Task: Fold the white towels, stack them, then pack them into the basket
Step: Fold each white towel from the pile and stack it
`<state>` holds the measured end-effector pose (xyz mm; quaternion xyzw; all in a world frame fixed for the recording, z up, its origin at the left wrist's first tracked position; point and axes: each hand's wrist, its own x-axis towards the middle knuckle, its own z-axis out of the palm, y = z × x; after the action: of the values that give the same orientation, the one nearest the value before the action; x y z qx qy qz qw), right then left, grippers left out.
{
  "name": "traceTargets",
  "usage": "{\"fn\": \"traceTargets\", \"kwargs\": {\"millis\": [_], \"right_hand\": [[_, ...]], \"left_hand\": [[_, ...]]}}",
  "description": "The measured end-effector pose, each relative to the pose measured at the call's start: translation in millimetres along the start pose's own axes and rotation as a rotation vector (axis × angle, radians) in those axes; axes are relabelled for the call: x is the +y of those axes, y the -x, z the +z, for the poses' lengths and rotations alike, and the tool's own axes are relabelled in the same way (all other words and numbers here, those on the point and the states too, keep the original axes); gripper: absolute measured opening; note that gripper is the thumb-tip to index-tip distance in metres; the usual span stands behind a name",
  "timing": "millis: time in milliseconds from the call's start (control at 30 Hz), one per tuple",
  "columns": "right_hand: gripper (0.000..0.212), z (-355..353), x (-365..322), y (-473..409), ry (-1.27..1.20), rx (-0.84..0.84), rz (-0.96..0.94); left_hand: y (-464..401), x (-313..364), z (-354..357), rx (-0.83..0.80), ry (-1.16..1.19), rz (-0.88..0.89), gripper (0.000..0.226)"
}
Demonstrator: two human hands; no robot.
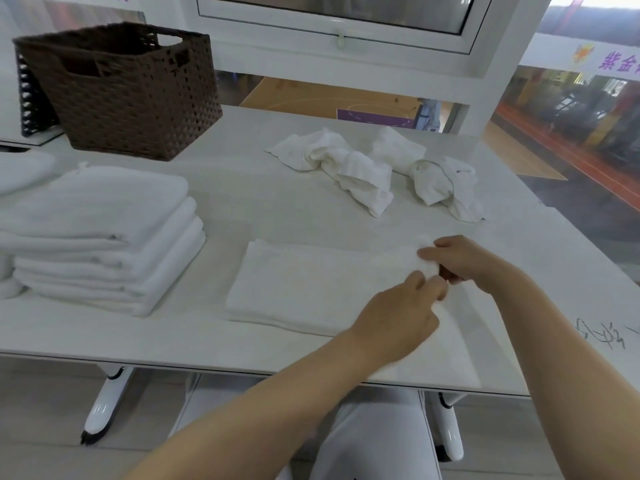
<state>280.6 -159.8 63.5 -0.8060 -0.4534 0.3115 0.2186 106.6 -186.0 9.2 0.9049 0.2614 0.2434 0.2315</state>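
A half-folded white towel [304,289] lies flat on the surface [242,195]. Its right end is pinched by the fingers of the left hand [398,313] and right hand [460,261]. A stack of folded towels [104,237] sits left, before the brown wicker basket [128,91]; two crumpled towels [381,168] lie beyond.

A white towel [311,289] lies flat and partly folded near the front edge of the table, its right end lifted slightly where both hands pinch it. To its left stands a neat stack of folded white towels [104,237], several layers high with rounded fold edges facing right, and behind that stack a dark brown woven basket [128,95] with cut-out handles sits upright at the far left of the table. Two crumpled white towels, one [343,168] nearer the middle and another [429,174] just to its right, lie unfolded toward the far side.
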Motion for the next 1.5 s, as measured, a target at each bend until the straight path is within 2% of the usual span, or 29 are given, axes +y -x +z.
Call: {"fn": "traceTargets", "kwargs": {"millis": [100, 233, 367, 467, 667, 867, 1033, 1200, 1300, 1400, 1500], "right_hand": [[0.025, -3.7, -36.1, 0.0, -0.021, 0.042, -0.073], [0.021, 15.4, -103.5, -1.5, 0.059, 0.051, -0.202], [0.022, 50.8, -169.5, -3.9, 0.277, 0.001, -0.288], [0.025, 82.1, -209.3, 1.6, 0.449, -0.045, -0.330], [0.025, 152.0, -251.3, 7.5, 0.720, -0.033, -0.386], [0.017, 193.9, -241.6, 2.5, 0.806, -0.050, -0.400], [0.020, 202.7, -226.6, -0.6, 0.754, -0.056, -0.401], [0.044, 189.7, -207.3, -5.2, 0.463, -0.136, -0.474], [0.032, 178.7, -179.7, 2.3, 0.142, -0.116, -0.505], [0.015, 165.1, -146.5, 5.4, 0.026, 0.036, -0.545], [0.020, 147.7, -121.9, 7.2, -0.023, 0.118, -0.513]], "left_hand": [[9.7, -11.8, -24.5, 0.158, 0.380, -0.099, 0.020], [23.4, -23.4, -55.1, 0.360, 0.563, -0.139, 0.025], [46.8, -37.6, -88.6, 0.496, 0.736, -0.273, 0.024], [68.6, -49.4, -106.9, 0.578, 0.768, -0.330, 0.017], [104.2, -81.8, -124.3, 0.728, 0.608, -0.503, 0.014], [125.2, -108.0, -117.4, 0.667, 0.567, -0.698, 0.018], [136.6, -118.0, -114.0, 0.541, 0.368, -0.722, 0.016], [142.2, -119.2, -116.0, 0.482, 0.211, -0.696, 0.013], [140.0, -124.0, -119.4, 0.502, 0.129, -0.675, 0.015], [128.1, -123.4, -129.1, 0.518, 0.077, -0.577, 0.023], [100.1, -119.2, -136.4, 0.350, -0.020, -0.494, 0.032]]}}
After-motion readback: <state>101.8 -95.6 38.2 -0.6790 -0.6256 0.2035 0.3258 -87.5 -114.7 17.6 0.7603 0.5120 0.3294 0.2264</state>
